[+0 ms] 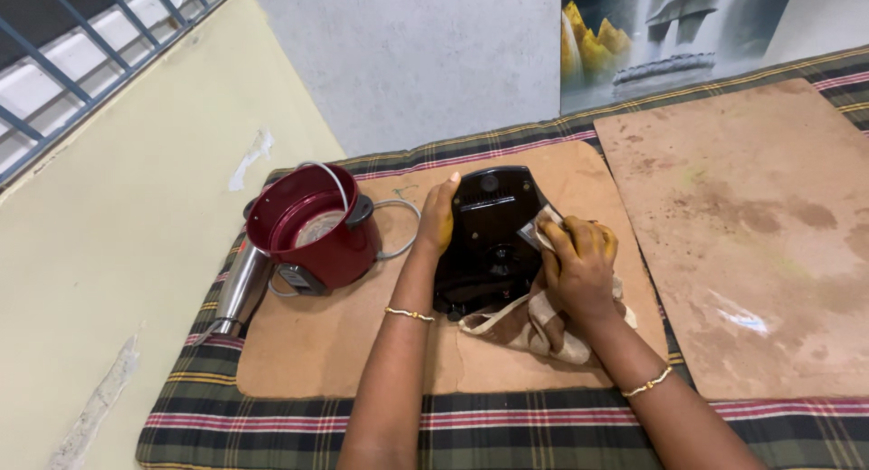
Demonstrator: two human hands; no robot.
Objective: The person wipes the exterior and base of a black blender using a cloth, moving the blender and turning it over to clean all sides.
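Head view: left hand (437, 218) is bracing the black appliance base (484, 239) at 9 o'clock, fingers flat; right hand (577, 262) is clutching a striped cloth (534, 325) at its 3 o'clock edge.

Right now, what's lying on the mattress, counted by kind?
Brown boards: 2, near board and far board
Appliances: 2, red cooker pot and black appliance base
Metal cylinder: 1
Cloth: 1
Total: 6
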